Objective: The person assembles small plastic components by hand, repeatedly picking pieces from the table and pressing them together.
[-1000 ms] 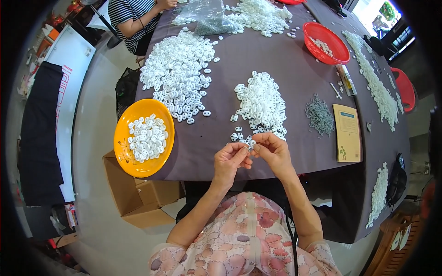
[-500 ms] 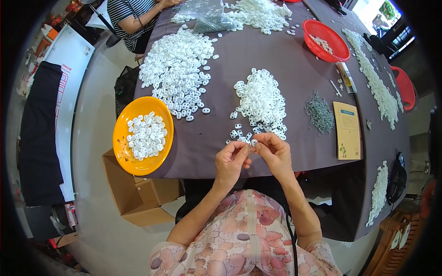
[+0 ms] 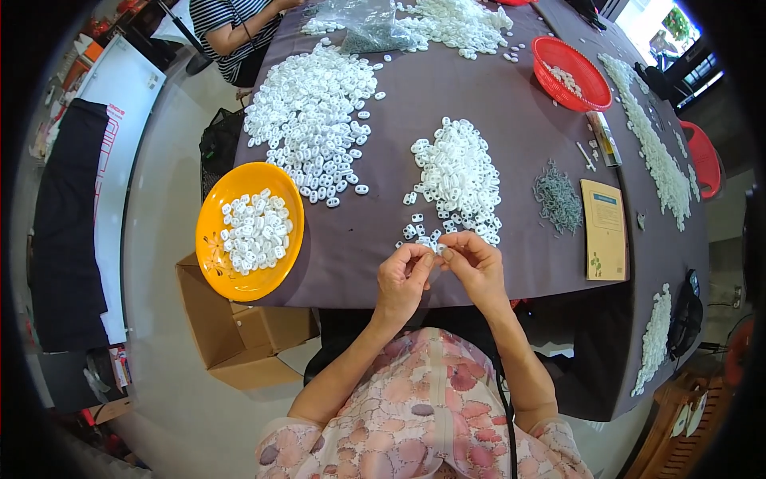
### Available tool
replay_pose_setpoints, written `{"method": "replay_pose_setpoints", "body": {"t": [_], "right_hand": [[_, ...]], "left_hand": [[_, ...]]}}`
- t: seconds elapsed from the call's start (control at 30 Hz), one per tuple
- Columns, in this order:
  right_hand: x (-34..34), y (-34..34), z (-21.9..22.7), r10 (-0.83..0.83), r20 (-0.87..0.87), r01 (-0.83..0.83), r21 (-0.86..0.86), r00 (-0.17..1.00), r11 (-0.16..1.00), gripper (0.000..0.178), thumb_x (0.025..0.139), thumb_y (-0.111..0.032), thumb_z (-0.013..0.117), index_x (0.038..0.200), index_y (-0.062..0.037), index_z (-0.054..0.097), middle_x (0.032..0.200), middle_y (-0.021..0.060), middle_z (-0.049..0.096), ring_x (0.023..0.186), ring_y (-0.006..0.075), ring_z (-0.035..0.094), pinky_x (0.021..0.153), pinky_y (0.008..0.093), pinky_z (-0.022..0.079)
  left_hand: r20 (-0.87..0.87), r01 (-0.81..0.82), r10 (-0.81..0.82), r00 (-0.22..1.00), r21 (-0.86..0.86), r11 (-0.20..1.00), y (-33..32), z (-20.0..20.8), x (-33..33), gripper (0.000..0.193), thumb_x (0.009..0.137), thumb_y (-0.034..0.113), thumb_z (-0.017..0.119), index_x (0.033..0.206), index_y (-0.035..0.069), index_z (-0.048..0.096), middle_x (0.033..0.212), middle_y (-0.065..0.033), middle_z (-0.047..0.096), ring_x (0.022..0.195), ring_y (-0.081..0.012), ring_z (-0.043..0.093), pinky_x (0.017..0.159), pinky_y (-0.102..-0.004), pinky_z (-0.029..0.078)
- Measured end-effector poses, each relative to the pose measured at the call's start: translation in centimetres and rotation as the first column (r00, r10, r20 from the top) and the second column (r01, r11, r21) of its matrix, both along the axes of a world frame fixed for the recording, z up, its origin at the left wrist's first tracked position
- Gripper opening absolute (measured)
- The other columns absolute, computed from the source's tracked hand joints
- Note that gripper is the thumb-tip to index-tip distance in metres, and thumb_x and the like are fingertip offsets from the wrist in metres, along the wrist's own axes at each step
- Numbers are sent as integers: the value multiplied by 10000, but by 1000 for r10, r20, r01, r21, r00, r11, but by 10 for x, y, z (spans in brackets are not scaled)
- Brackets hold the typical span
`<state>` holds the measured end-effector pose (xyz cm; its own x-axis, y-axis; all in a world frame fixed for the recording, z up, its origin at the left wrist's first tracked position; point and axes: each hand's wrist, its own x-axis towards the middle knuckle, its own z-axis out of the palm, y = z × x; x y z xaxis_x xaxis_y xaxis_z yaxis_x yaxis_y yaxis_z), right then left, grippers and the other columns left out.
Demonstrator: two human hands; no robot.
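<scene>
My left hand (image 3: 401,281) and my right hand (image 3: 479,274) meet at the table's near edge, thumbs and forefingers pinched together. Between the right fingertips is a small white plastic piece (image 3: 440,249), rounded and partly covered. Whatever the left fingertips grip is too small to make out. Just beyond the hands lies a heap of white two-holed plastic pieces (image 3: 461,172), with several loose ones at its near side. To the right is a small pile of thin grey pins (image 3: 558,199). An orange plate (image 3: 275,177) at the left holds more white pieces.
A larger heap of white oval pieces (image 3: 311,120) spreads at the far left. Beyond it lie a clear bag (image 3: 369,38) of grey bits and a co-worker's striped sleeve (image 3: 219,38). On the right are a red basket (image 3: 592,94) and a yellow booklet (image 3: 604,239). A cardboard box (image 3: 259,335) stands below.
The view has shifted slightly. Both hands keep their pinch at the same place, with only a tiny movement of the fingers around the white piece.
</scene>
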<state>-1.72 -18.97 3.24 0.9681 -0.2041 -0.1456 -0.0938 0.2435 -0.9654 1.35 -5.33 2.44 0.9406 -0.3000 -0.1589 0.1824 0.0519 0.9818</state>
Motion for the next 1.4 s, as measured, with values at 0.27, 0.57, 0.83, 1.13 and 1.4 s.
{"method": "replay_pose_setpoints", "body": {"t": [0.27, 0.57, 0.83, 1.13, 1.4], "right_hand": [[-2, -2, -6, -7, 22, 7, -17, 1000, 1000, 144, 861, 0, 573, 1000, 10, 612, 850, 25, 632, 761, 83, 606, 675, 217, 492], [-1, -2, -9, 4, 32, -3, -29, 999, 1000, 136, 860, 20, 563, 986, 21, 614, 853, 26, 627, 766, 82, 603, 689, 216, 491], [1, -9, -8, -7, 37, 7, -1, 999, 1000, 144, 855, 25, 558, 983, 23, 624, 837, 19, 635, 781, 69, 593, 717, 212, 477], [1, -2, -8, 26, 63, -14, -184, 998, 983, 138, 846, 21, 567, 966, 10, 635, 804, 23, 626, 760, 71, 595, 691, 213, 480], [3, 5, -12, -7, 99, 23, -163, 995, 986, 160, 852, 46, 561, 987, 7, 639, 845, 14, 617, 778, 69, 590, 700, 206, 474]], "left_hand": [[-34, 13, -13, 999, 6, 1000, -1, 0, -1, 87, 878, 95, 575, 882, 10, 596, 703, 6, 593, 541, -22, 482, 458, -182, 396], [-44, 19, -18, 999, 14, 1000, -1, 5, 1, 100, 871, 96, 596, 909, 8, 627, 720, 1, 616, 530, -27, 495, 449, -176, 390], [-189, 6, -42, 981, -189, 982, -1, 1, 1, 152, 863, 52, 600, 980, -35, 645, 814, -87, 669, 567, -85, 594, 453, -186, 445], [-240, -10, -28, 970, -156, 988, 2, -5, 2, 141, 863, 62, 604, 964, -27, 646, 816, -94, 674, 569, -92, 608, 446, -189, 450], [-330, -115, 27, 944, -249, 962, 0, -8, 3, 119, 864, 61, 602, 952, -8, 641, 807, -95, 672, 580, -108, 635, 438, -186, 477]]}}
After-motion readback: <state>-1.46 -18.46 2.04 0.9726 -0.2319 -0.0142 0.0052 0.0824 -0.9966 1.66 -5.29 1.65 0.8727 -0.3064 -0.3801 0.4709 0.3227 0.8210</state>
